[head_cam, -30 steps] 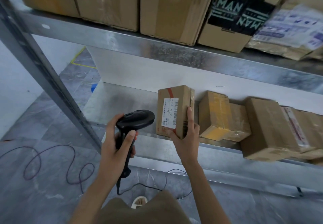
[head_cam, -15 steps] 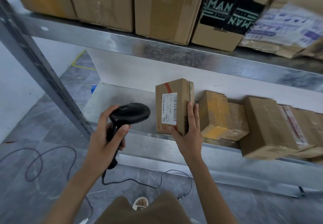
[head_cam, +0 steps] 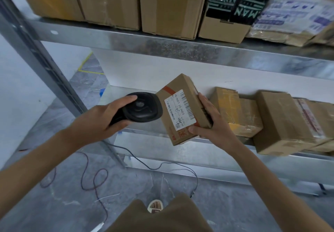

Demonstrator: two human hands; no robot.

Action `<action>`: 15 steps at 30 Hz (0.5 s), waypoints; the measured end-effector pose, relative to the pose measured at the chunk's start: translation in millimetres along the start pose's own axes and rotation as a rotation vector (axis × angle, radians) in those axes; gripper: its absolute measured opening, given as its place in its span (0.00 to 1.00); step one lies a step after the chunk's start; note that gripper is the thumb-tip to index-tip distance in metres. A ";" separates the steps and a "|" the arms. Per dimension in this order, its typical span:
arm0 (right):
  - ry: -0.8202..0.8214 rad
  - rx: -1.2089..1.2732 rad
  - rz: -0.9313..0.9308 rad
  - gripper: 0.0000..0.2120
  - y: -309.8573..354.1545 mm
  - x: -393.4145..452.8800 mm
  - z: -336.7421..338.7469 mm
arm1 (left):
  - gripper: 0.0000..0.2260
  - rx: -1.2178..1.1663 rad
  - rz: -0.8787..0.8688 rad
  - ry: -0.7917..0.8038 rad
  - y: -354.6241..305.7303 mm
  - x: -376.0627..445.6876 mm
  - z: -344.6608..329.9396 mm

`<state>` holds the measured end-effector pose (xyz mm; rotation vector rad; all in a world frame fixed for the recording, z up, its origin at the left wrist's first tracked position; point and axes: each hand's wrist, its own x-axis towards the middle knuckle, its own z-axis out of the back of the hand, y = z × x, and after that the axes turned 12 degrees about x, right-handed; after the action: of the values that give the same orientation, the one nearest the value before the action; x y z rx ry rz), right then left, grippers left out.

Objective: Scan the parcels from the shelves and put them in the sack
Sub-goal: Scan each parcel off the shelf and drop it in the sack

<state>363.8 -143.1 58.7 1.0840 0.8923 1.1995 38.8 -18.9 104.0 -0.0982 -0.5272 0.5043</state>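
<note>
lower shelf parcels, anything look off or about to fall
Yes. The large brown parcel overhangs the lower shelf's front edge, tilted. The taped parcel beside it looks crumpled.

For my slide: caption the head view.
Left hand aims a barcode scanner at the labelled parcel held by the right hand.

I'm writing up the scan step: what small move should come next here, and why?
Probably pull the trigger. The left hand holds the scanner with its head right beside the label, and the right hand has the parcel tilted off the shelf toward it.
</note>
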 end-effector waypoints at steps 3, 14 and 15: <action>0.007 0.023 0.016 0.49 0.9 -1.6 -0.8 | 0.23 0.056 -0.078 -0.002 4.7 2.6 2.4; -0.018 0.048 0.029 0.46 3.7 -7.0 -11.5 | 0.24 0.050 -0.116 0.047 11.9 -7.5 -9.6; -0.017 0.046 0.024 0.46 2.8 -6.8 -12.2 | 0.24 0.044 -0.113 0.062 13.1 -8.4 -10.2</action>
<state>350.4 -147.8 58.1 1.1436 0.8998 1.1927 32.0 -11.2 88.6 -0.0414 -0.4581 0.4016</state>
